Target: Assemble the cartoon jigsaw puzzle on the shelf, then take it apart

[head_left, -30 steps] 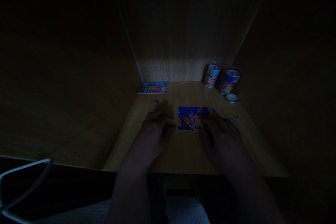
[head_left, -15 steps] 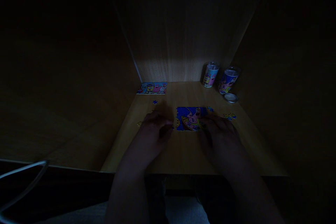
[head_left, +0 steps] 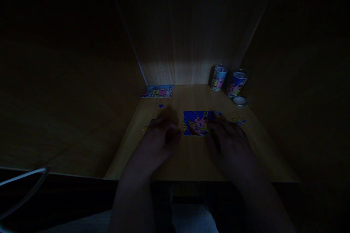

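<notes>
The scene is very dark. A partly assembled blue cartoon jigsaw puzzle [head_left: 197, 122] lies on the wooden desk [head_left: 191, 156]. My left hand [head_left: 160, 138] rests just left of the puzzle, fingers curled together at its left edge; what they pinch is too dark to make out. My right hand [head_left: 228, 140] lies on the desk with its fingers over the puzzle's lower right corner. Loose puzzle pieces [head_left: 239, 120] lie to the right, one more loose piece [head_left: 161, 106] sits behind my left hand.
A finished small puzzle picture [head_left: 158, 91] lies at the back left. Two printed tubes [head_left: 218, 77] [head_left: 236, 83] stand at the back right, a round lid [head_left: 240, 101] before them. Wooden walls close in the desk on three sides. A curved grey bar [head_left: 24, 182] shows lower left.
My left hand's fingers have curled in tighter by the puzzle's left edge. The right hand has barely shifted. The view has drifted slightly.
</notes>
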`<state>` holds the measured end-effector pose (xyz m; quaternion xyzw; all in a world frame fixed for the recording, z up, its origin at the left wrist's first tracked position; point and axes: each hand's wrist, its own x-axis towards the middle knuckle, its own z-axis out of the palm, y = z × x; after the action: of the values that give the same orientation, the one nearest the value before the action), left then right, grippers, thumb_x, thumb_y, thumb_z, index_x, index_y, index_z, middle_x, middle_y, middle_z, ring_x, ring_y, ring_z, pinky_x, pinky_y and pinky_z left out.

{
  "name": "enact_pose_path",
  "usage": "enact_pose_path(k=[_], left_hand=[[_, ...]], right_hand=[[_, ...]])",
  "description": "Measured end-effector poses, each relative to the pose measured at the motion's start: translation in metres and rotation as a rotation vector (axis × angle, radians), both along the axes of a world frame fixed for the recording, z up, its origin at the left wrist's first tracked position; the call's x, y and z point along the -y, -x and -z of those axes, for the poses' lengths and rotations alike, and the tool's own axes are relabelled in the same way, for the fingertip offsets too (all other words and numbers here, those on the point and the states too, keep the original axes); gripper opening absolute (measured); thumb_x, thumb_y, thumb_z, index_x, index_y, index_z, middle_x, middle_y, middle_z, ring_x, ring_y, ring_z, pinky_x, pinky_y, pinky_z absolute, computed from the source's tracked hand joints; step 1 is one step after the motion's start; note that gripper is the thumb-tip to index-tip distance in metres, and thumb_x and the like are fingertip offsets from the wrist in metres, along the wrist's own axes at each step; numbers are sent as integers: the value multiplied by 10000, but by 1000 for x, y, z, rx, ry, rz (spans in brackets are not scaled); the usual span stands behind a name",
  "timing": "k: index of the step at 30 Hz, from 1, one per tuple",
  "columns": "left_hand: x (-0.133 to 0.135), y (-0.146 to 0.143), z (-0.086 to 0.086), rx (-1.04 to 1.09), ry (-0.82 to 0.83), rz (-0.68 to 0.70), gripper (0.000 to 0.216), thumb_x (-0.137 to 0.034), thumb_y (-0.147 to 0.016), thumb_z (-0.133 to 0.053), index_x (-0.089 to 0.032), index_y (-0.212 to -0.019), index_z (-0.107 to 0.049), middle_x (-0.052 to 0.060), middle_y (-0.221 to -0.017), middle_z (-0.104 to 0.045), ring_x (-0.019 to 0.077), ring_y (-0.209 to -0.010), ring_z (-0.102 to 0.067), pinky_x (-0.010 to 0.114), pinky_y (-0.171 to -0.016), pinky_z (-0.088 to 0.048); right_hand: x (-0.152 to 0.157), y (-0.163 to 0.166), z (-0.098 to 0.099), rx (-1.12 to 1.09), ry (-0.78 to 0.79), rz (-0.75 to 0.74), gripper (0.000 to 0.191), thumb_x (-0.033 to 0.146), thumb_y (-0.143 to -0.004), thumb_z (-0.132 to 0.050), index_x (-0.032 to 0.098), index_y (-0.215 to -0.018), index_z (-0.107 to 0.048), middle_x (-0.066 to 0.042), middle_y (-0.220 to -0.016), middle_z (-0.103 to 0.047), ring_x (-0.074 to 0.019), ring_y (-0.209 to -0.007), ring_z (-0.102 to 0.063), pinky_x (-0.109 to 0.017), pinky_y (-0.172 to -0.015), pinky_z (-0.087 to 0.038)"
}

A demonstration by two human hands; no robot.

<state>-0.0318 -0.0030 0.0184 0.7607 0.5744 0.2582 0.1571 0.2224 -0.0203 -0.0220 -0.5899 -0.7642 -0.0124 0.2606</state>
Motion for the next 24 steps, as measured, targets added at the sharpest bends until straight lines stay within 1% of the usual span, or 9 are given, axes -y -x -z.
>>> enact_pose_path(k=[4, 11, 18, 24], left_hand=[[1, 0, 0, 14, 46, 14, 101, -166, -1007, -713, -233, -1042, -779, 66, -1170, -781, 279, -1141, -735, 475, -1056, -590], [0, -1, 4, 44, 29, 36, 115, -146, -1008, -709, -234, -1061, -762, 63, -1169, -759, 263, -1134, -727, 440, -1036, -594], [0, -8, 7, 38, 17, 22, 154, -113, -1009, -700, -223, -1105, -747, 77, -1194, -744, 280, -1155, -714, 472, -1049, -579], [0, -9, 7, 15, -2, 12, 116, -135, -983, -743, -226, -1053, -762, 75, -1153, -752, 293, -1133, -719, 471, -1024, -583]], right_hand=[[0, 0, -2, 9, 5, 4, 371, 300, -1094, -538, 191, -1404, -710, -162, -1488, -721, -383, -1352, -646, -654, -1203, -507], [-1, 0, -2, 11, 6, 3, 350, 300, -1088, -550, 213, -1381, -719, -163, -1479, -725, -385, -1370, -649, -659, -1200, -512], [0, -1, -1, 25, -15, -10, 349, 286, -1091, -555, 199, -1390, -712, -168, -1520, -703, -383, -1384, -645, -639, -1206, -510], [0, -2, 0, 13, -3, -9, 367, 288, -1086, -554, 208, -1412, -703, -154, -1500, -714, -377, -1371, -647, -632, -1201, -513]])
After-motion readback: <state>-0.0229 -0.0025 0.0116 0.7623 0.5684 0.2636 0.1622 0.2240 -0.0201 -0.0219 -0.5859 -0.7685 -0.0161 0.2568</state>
